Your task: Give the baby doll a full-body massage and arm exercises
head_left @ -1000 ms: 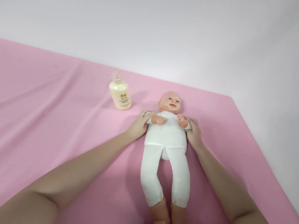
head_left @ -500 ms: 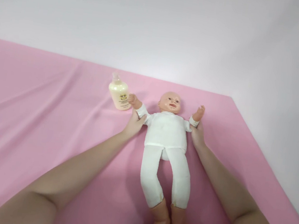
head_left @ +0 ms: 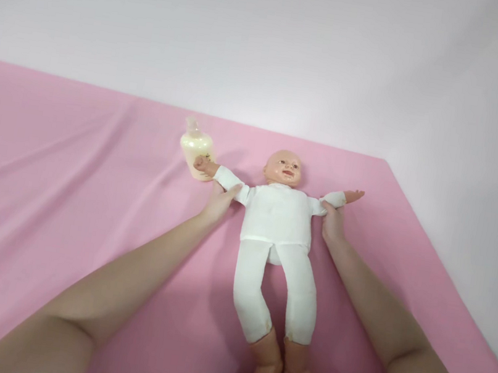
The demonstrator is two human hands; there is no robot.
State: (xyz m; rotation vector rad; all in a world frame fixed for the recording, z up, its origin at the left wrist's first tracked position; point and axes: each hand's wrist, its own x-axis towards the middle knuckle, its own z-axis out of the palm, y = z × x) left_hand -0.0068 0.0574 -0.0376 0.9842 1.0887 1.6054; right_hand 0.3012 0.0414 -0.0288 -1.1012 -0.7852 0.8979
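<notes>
A baby doll [head_left: 279, 216] in white clothes lies on its back, head away from me, bare feet near my body. Both its arms are spread out sideways. My left hand [head_left: 221, 202] is closed around the doll's arm on the left, thumb on top of the sleeve. Around the other sleeved arm, my right hand [head_left: 332, 221] is closed the same way; its fingers are partly hidden under the arm. The doll's hand on the left overlaps a pump bottle [head_left: 193, 142] of pale yellow liquid, covering part of its label.
A pink sheet [head_left: 62, 215] with several creases on the left covers the surface under the doll. Its far edge meets a white area [head_left: 252, 37], which also runs down the right side. My printed white shirt shows at the bottom.
The doll's forearms have swung outward and down from a raised, bent position to stretched sideways. My hands still hold the arms. The doll's left-side hand now overlaps the bottle more.
</notes>
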